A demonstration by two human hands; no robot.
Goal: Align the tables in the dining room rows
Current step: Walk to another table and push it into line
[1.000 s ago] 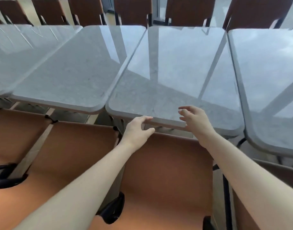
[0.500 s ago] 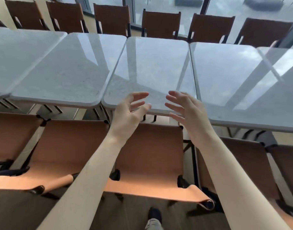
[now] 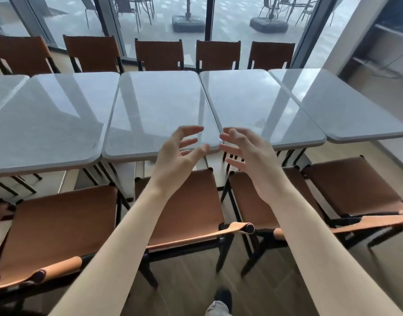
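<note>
The row of grey marble surfaces [image 3: 159, 106] runs edge to edge between brown leather chairs [image 3: 184, 201]; left hand [image 3: 177, 156] and right hand [image 3: 253, 160] hover with each grip spread, holding nothing; probably between tables, next needing a fresh edge hold.

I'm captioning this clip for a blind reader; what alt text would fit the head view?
Two bare hands, left hand and right hand, are raised with spread fingers, holding nothing, above the near edge of a row of glossy grey tables. Brown sling chairs line both sides, and glass doors behind show a patio.
</note>
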